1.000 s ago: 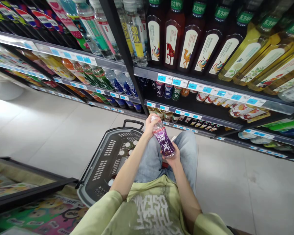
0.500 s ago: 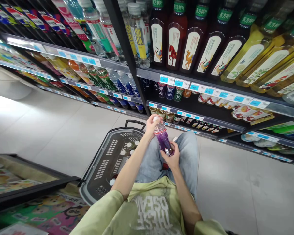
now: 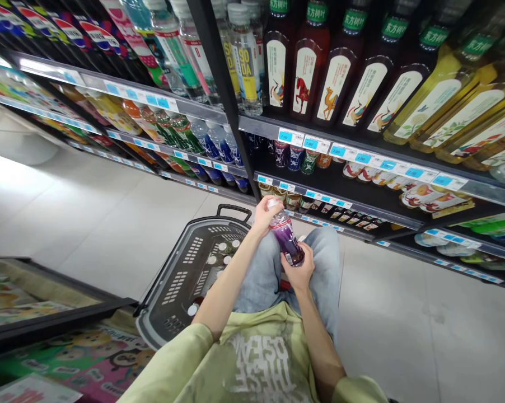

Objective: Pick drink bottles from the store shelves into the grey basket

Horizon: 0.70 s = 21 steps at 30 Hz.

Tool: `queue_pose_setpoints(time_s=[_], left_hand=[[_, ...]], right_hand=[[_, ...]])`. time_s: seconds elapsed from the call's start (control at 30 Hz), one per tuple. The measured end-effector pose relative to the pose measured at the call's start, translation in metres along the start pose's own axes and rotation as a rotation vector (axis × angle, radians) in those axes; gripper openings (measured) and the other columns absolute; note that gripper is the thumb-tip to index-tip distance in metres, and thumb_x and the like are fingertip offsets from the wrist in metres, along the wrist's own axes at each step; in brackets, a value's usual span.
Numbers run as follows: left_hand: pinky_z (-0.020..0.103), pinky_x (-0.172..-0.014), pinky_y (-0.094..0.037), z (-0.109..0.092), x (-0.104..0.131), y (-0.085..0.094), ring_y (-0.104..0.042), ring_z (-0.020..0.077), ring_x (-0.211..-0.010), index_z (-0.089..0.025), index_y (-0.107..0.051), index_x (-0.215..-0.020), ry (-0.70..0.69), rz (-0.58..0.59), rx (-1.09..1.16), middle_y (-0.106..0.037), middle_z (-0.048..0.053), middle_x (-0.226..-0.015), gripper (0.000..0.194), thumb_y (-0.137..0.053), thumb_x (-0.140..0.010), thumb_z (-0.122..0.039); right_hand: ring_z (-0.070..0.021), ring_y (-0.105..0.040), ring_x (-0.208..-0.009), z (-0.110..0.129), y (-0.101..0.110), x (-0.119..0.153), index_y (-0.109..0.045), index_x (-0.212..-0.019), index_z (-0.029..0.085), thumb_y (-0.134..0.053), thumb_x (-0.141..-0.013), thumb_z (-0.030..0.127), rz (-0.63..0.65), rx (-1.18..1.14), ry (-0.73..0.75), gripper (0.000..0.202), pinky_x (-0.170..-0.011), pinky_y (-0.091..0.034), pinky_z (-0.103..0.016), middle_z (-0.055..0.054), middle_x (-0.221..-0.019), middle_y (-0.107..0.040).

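Observation:
Over my knees I hold a drink bottle (image 3: 285,238) with a purple label, a clear neck and a white cap. My left hand (image 3: 264,215) is closed round the cap and neck at its upper end. Lower down, my right hand (image 3: 299,264) grips the base, fingers wrapped along the right side. The bottle leans, its cap up and to the left. Left of my legs a dark grey shopping basket (image 3: 177,238) stands on the floor, with several white-capped bottles (image 3: 223,247) inside, partly hidden by my left forearm.
In front, a black shelf (image 3: 361,162) carries rows of drinks, with large tea bottles (image 3: 305,73) on the right and cola bottles (image 3: 97,42) at upper left. A display bin (image 3: 68,319) with colourful packaging stands at lower left. Pale floor tiles (image 3: 387,302) lie to my right.
The bottle has shifted slightly right and turned a little in my hands, showing more of the label's white lettering. Both hands keep their grip. The view has moved slightly.

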<state>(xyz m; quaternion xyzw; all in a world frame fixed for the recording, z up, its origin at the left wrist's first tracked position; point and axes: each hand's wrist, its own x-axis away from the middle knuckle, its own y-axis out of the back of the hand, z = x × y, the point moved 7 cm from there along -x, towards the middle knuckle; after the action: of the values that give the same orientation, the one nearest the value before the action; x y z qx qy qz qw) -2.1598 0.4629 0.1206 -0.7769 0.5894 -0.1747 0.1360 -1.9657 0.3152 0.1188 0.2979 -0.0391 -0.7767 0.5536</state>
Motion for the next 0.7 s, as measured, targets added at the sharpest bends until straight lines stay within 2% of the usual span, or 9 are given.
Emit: queue_pose_setpoints(time_s=[0.1, 0.2, 0.3, 0.4, 0.53, 0.6, 0.7], left_hand=[[0.029, -0.080, -0.055, 0.002, 0.000, -0.004, -0.071, 0.0165, -0.084, -0.019, -0.066, -0.101, 0.014, 0.012, -0.049, -0.075, 0.004, -0.095, 0.051, -0.096, -0.064, -0.037], [0.029, -0.081, -0.054, -0.002, 0.005, -0.005, -0.070, 0.0161, -0.086, -0.020, -0.065, -0.106, 0.000, 0.033, -0.102, -0.075, 0.003, -0.097, 0.052, -0.094, -0.067, -0.038], [0.028, -0.078, -0.053, -0.012, 0.015, 0.004, -0.067, 0.0156, -0.083, -0.020, -0.065, -0.107, -0.023, 0.068, -0.212, -0.073, 0.002, -0.093, 0.048, -0.089, -0.071, -0.041], [0.027, -0.073, -0.050, -0.031, 0.034, 0.030, -0.062, 0.0147, -0.077, -0.019, -0.067, -0.101, -0.063, 0.063, -0.425, -0.069, 0.000, -0.087, 0.039, -0.084, -0.077, -0.046], [0.026, -0.069, -0.048, -0.049, 0.076, 0.076, -0.057, 0.0137, -0.072, -0.018, -0.068, -0.087, -0.098, -0.005, -0.605, -0.066, 0.000, -0.081, 0.034, -0.081, -0.080, -0.049], [0.025, -0.061, -0.046, -0.045, 0.100, 0.098, -0.055, 0.0121, -0.066, -0.018, -0.067, -0.084, -0.055, -0.049, -0.566, -0.065, 0.000, -0.078, 0.037, -0.081, -0.079, -0.052], [0.022, -0.044, -0.036, -0.025, 0.131, 0.123, -0.046, 0.0084, -0.048, -0.019, -0.066, -0.085, 0.046, -0.127, -0.410, -0.062, -0.002, -0.071, 0.045, -0.082, -0.077, -0.061]], right_hand=[[-0.0292, -0.075, -0.108, -0.012, -0.003, 0.001, -0.067, -0.119, 0.021, -0.086, -0.082, 0.046, 0.020, -0.111, -0.151, 0.049, -0.098, -0.063, -0.048, -0.014, -0.118, -0.076], [-0.0257, -0.076, -0.091, -0.024, -0.007, 0.006, -0.067, -0.119, 0.020, -0.090, -0.076, 0.049, 0.081, -0.262, -0.331, 0.057, -0.085, -0.065, -0.042, -0.011, -0.109, -0.077], [-0.0234, -0.075, -0.081, -0.029, -0.008, 0.010, -0.068, -0.116, 0.019, -0.093, -0.072, 0.047, 0.155, -0.419, -0.442, 0.058, -0.076, -0.063, -0.036, -0.008, -0.098, -0.078], [-0.0243, -0.075, -0.084, -0.028, -0.006, 0.009, -0.072, -0.108, 0.020, -0.087, -0.077, 0.049, 0.240, -0.537, -0.475, 0.045, -0.077, -0.061, -0.036, -0.008, -0.096, -0.079], [-0.0254, -0.075, -0.081, -0.035, -0.007, 0.008, -0.075, -0.099, 0.019, -0.073, -0.086, 0.053, 0.343, -0.611, -0.566, 0.036, -0.074, -0.058, -0.036, -0.008, -0.090, -0.080], [-0.0257, -0.075, -0.078, -0.039, -0.011, 0.009, -0.076, -0.098, 0.019, -0.070, -0.086, 0.055, 0.379, -0.640, -0.611, 0.039, -0.072, -0.056, -0.036, -0.009, -0.088, -0.080], [-0.0259, -0.073, -0.074, -0.047, -0.017, 0.011, -0.074, -0.095, 0.019, -0.062, -0.088, 0.063, 0.348, -0.662, -0.687, 0.046, -0.071, -0.055, -0.037, -0.008, -0.081, -0.078]])
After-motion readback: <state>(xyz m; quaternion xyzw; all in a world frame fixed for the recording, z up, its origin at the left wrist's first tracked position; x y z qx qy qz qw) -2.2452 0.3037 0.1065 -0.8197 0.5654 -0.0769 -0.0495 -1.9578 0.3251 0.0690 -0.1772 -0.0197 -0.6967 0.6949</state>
